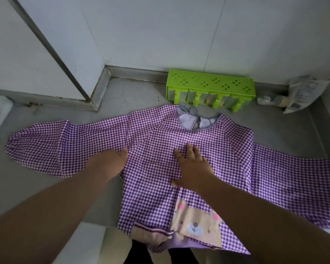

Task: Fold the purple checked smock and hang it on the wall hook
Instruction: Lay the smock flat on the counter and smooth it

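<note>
Fingers [189, 149] of my right hand [193, 168] press flat on the smock [217, 159] spread across the floor [131, 94], sleeves running left-right, while my left hand [109, 162], grip unclear, sits nearer the left sleeve [55, 147].

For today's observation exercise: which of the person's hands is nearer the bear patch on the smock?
Right. The right hand lies flat on the smock just above the bear patch; the left hand is at the left armpit, farther away.

left hand [111, 161] fingers hidden under smock [160, 187] sleeve
</note>
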